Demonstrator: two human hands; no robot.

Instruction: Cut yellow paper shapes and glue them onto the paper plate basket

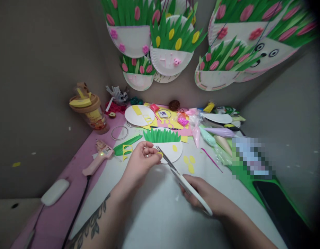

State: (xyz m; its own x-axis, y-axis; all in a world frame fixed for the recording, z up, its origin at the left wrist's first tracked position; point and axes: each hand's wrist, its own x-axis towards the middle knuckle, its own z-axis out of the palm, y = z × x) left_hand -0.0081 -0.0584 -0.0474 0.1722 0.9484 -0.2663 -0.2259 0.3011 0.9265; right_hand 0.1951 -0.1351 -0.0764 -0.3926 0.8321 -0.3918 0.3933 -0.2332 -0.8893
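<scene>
My right hand [201, 194] grips white-handled scissors [175, 171] whose blades point up and left toward my left hand [140, 160]. The left hand's fingers are pinched on a small yellow paper piece [159, 154] right at the blade tips. Just behind them lies a half paper plate [172, 150] with green paper grass [162, 135] glued along its top and a yellow oval on it. Three cut yellow ovals [189, 163] lie on the white table to the right of the plate.
A pink glue gun [99, 157] with a black cord lies at left, near a green paper leaf [127, 144] and yellow scraps. A lidded cup [89, 110], a white plate [139, 114], pastel piping bags [214, 136] and craft supplies crowd the back. Finished plate flower crafts [172, 45] hang on the wall.
</scene>
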